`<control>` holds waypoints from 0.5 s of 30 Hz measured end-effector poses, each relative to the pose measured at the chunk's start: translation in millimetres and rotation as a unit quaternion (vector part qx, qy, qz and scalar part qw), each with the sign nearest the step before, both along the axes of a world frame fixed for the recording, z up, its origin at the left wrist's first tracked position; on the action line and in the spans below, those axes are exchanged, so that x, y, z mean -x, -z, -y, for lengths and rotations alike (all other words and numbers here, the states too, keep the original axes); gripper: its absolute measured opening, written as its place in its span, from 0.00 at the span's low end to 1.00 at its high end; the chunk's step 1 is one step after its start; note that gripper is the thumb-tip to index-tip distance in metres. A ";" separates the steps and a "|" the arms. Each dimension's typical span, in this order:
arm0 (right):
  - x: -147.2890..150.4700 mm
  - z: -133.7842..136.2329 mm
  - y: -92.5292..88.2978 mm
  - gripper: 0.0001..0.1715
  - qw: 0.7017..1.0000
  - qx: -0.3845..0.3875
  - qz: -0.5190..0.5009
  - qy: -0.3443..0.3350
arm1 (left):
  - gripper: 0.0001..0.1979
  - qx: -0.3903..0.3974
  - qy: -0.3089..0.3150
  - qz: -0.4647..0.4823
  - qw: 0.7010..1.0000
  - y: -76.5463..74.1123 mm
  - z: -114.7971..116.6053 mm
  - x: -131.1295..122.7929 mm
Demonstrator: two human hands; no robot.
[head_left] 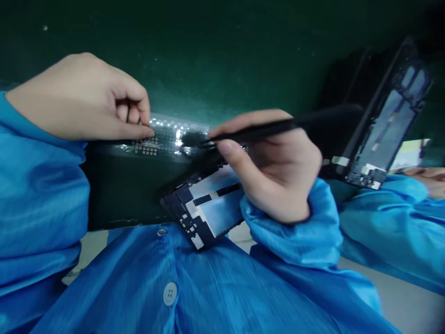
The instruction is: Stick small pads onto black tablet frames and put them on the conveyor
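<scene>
My left hand (86, 99) is closed, its fingertips pinching down on a clear plastic sheet (170, 137) of small grey square stickers lying on the dark green table. My right hand (274, 171) is closed around black tweezers (278, 125), whose tips touch the sheet near its middle. Under my right hand lies a dark phone frame (205, 204) with pale panels, tilted and hanging over the table's near edge. Both my sleeves are bright blue.
A second phone frame (385, 134) is held upright at the right, by another person in a blue sleeve (392, 222) whose hand (429, 178) shows at the right edge. The green table (222, 60) stretches away behind. My blue buttoned coat (170, 292) fills the foreground.
</scene>
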State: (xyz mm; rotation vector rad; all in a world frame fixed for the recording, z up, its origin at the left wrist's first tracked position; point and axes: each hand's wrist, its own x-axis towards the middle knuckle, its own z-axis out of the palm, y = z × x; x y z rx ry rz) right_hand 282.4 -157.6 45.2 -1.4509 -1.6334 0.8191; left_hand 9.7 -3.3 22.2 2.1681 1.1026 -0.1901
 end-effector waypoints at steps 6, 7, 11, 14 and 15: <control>32.6 -64.6 38.5 0.15 0.983 0.116 -0.066 -0.128 | 0.17 -0.025 0.025 -0.018 0.999 -15.5 8.4 -16.1; 33.1 -65.4 44.5 0.15 0.984 0.112 -0.065 -0.123 | 0.17 -0.020 0.027 -0.013 0.999 -15.9 8.3 -16.2; 29.8 -57.1 51.6 0.12 0.988 0.066 -0.042 -0.134 | 0.19 -0.009 0.028 -0.021 0.999 -17.1 7.6 -15.3; 29.4 -58.4 50.4 0.10 0.984 0.058 -0.031 -0.165 | 0.18 -0.007 0.026 -0.042 0.999 -17.8 7.7 -16.6; 29.1 -61.3 50.6 0.11 0.982 0.063 -0.036 -0.173 | 0.18 -0.011 0.028 -0.046 0.998 -17.9 7.9 -17.2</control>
